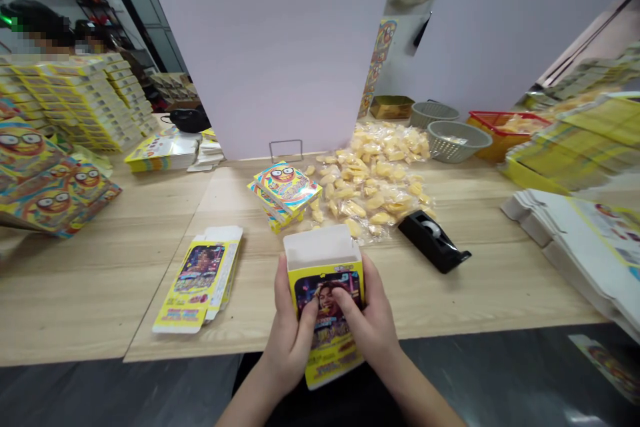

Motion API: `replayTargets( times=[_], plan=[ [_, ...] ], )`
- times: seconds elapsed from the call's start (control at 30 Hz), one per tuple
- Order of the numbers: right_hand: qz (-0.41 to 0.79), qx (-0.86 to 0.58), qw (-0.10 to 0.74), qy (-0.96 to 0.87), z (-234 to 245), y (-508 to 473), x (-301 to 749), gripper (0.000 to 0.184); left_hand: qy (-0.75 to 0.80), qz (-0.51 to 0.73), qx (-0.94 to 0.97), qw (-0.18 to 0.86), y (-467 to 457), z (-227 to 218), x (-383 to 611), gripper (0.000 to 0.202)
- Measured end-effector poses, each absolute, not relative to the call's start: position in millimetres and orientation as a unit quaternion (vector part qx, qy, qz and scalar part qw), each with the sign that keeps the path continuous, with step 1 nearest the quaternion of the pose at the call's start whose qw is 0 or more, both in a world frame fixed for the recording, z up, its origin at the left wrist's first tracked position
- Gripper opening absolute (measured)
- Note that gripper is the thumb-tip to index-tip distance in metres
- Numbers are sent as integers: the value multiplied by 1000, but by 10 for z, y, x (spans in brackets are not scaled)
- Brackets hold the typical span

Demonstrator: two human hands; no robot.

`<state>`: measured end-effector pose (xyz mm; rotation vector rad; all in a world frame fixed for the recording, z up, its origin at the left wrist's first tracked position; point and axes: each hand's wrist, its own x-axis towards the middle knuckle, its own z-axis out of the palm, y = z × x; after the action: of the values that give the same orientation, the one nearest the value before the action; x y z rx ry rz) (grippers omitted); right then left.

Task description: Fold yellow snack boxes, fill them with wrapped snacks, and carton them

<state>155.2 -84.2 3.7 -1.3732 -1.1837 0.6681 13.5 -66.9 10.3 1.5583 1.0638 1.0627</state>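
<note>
While the left hand (289, 340) and the right hand (365, 327) hold in narrow grip both sides of the yellow printed carton (323, 337) at lower centre of the frame, its long axis points away, open end farthest.

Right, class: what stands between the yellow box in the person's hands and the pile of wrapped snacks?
Nothing visible: the box, in both the left hand and right hand, ends just short of the pile; stacked boxes sit left, a tape dispenser right.
</note>
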Motion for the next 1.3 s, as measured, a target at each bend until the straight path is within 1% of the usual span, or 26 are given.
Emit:
replayTargets(
  times=[0.07, 0.13, 0.23, 0.3, 0.33, 0.4, 0.5, 0.53, 0.6, 0.67, 0.73, 0.77, 0.87, 1.0, 1.07, 1.1, 1.2, 1.3],
  plan=[
    [291, -576, 585, -491, 21, -852, 1554, 64, 414, 425, 651, 474, -610, 117, 76, 65],
    [315, -559, 592, -487, 10, -865, 1570, 57, 400, 408, 663, 483, -546, 100, 10, 57],
    [334, -549, 579, -501, 39, -895, 1633, 32, 415, 398, 659, 485, -489, 44, -56, 33],
    [336, -543, 545, -543, 87, -907, 1703, 14, 427, 397, 650, 488, -482, 21, -80, 24],
    [338, -539, 522, -569, 115, -904, 1742, 13, 428, 391, 649, 492, -484, 21, -90, 22],
    [354, -529, 489, -596, 168, -871, 1818, 24, 426, 369, 659, 497, -487, 41, -112, 21],
    [420, -530, 506, -535, 220, -752, 1905, 24, 426, 334, 689, 482, -482, 84, -127, 21],
    [448, -531, 505, -512, 233, -705, 1927, 28, 430, 326, 697, 473, -478, 90, -122, 21],
    [481, -525, 473, -519, 260, -630, 1970, 36, 441, 325, 697, 463, -468, 85, -97, 23],
    [460, -502, 433, -590, 294, -605, 2017, 35, 452, 340, 674, 474, -458, 63, -67, 32],
    [409, -465, 405, -672, 333, -631, 2067, 34, 459, 362, 647, 490, -448, 38, -45, 44],
    [391, -446, 389, -704, 351, -653, 2088, 35, 459, 370, 639, 495, -444, 26, -40, 46],
    [404, -424, 370, -721, 379, -694, 2110, 36, 455, 372, 636, 501, -435, -5, -36, 45],
    [479, -492, 380, -620, 381, -628, 2045, 31, 462, 358, 652, 483, -438, -36, -38, 47],
    [492, -502, 357, -615, 405, -579, 2018, 38, 464, 353, 661, 473, -438, -40, -46, 48],
    [488, -500, 346, -626, 424, -560, 2012, 40, 461, 349, 665, 472, -437, -38, -53, 48],
    [457, -491, 334, -662, 472, -526, 2015, 30, 442, 339, 673, 487, -434, -22, -76, 48],
    [405, -491, 342, -691, 452, -516, 2011, 28, 430, 343, 675, 491, -444, -3, -89, 49]
  ],
)
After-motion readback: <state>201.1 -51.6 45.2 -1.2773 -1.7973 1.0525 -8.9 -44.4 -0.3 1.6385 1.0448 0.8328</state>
